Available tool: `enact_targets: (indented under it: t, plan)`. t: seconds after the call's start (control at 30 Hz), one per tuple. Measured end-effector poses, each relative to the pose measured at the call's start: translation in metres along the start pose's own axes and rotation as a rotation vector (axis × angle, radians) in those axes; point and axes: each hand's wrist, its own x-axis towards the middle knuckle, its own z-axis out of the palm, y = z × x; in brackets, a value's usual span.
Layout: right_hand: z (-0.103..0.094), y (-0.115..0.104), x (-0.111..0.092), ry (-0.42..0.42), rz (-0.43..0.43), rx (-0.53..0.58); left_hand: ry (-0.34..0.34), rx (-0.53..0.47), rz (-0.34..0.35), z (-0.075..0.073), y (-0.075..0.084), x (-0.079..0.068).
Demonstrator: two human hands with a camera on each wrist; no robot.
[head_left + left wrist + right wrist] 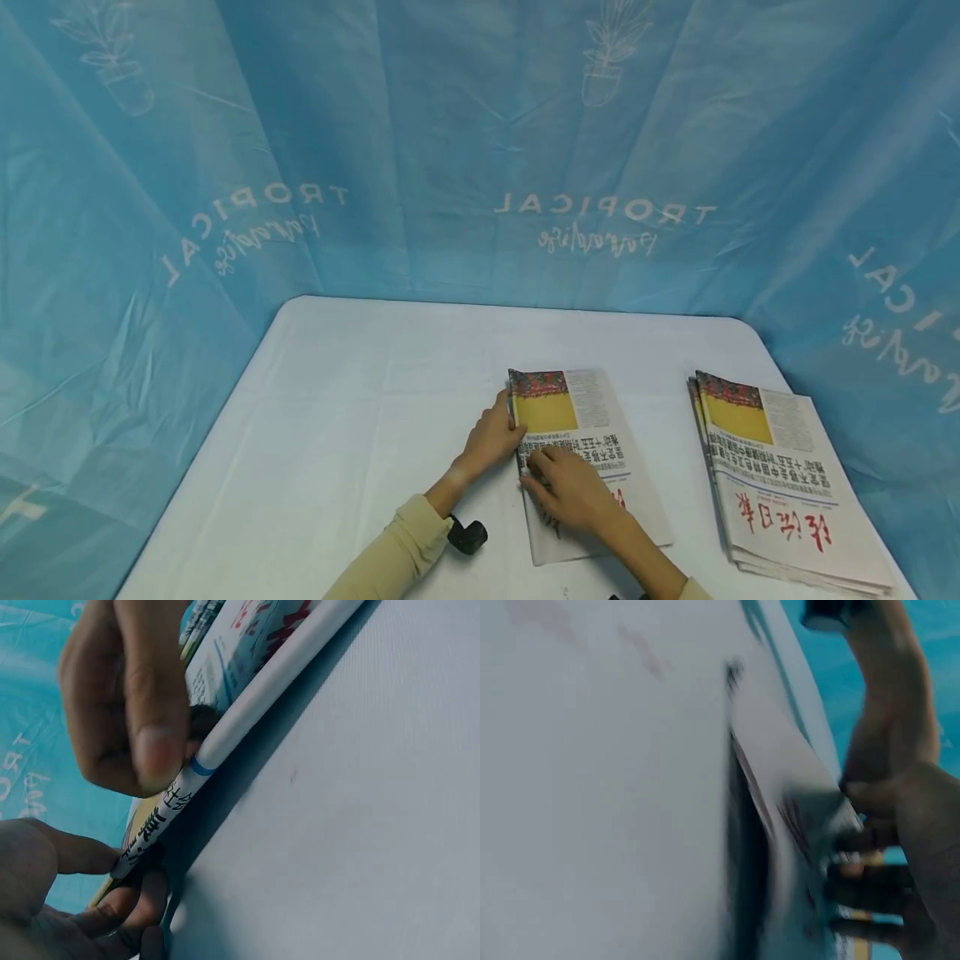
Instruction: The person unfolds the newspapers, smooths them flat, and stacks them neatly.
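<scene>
A folded newspaper (592, 404) with a red-and-yellow picture lies on the white table, its print upside down to me. At its upper left edge, my left hand (489, 435) grips the rounded fold. In the left wrist view, the thumb of that left hand (52, 862) is on top of the fold and the fingers are beneath. My right hand (573, 492) is over the paper's lower left part, fingers bent, thumb near the same edge. This hand looks blurred in the left wrist view, its thumb overlapping the fold.
To the right, a stack of similar folded newspapers (787, 467) lies near the table's right edge. Blue printed curtains (450, 150) hang behind the table (337, 400) and on both sides. A black wrist device (468, 537) sits at my left cuff.
</scene>
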Motion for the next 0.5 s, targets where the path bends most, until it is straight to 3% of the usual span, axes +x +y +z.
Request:
enact_targets:
  t: [0.2,0.37,0.5]
  plan:
    - [-0.007,0.019,-0.005,-0.071,-0.095,0.055,-0.074,-0.021,0.045,-0.01,-0.006,-0.002]
    - [-0.006,0.028,-0.012,-0.114,-0.117,0.043,-0.156,-0.041,0.081,-0.023,-0.017,-0.005]
    - [-0.007,0.033,-0.016,-0.107,-0.123,0.021,-0.165,-0.004,0.078,-0.034,-0.024,-0.011]
